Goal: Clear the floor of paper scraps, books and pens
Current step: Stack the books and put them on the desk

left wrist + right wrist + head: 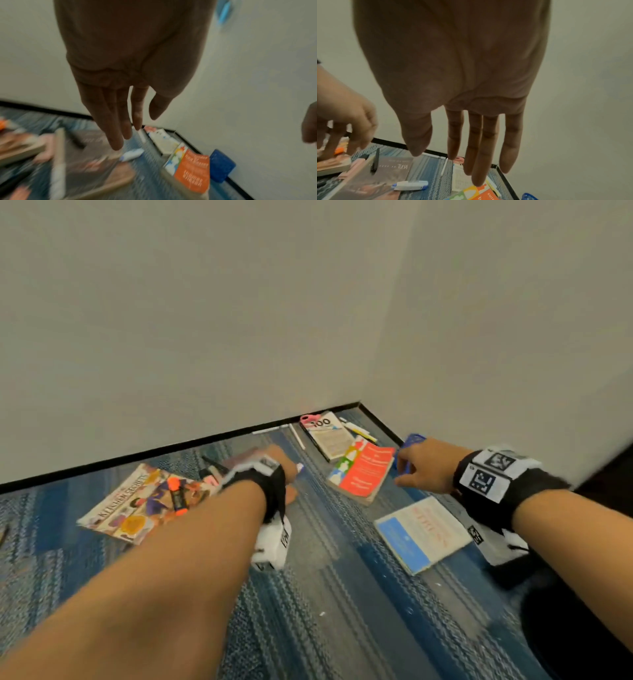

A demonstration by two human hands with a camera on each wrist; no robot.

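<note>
Books and pens lie on the blue striped carpet (pixel 329 577) in a room corner. My left hand (pixel 287 474) hovers open, fingers straight (pixel 120 135), just above a white-and-blue marker (pixel 132 154) beside a grey book titled Tulsa (pixel 385 174). My right hand (pixel 407 470) hangs open and empty (pixel 453 155) over an orange-covered book (pixel 363 474) and a white book marked 100 (pixel 327 436). A Kitchen Secrets book (pixel 137 501) with an orange highlighter (pixel 177 496) on it lies at the left. A blue-and-white book (pixel 423 532) lies near my right wrist.
A blue mesh pen holder (pixel 221 165) stands by the right wall's black skirting. A white pen (pixel 297 436), a pink object (pixel 310 417) and more pens lie near the corner. A black pen (pixel 375 162) rests on the grey book. White walls close off two sides.
</note>
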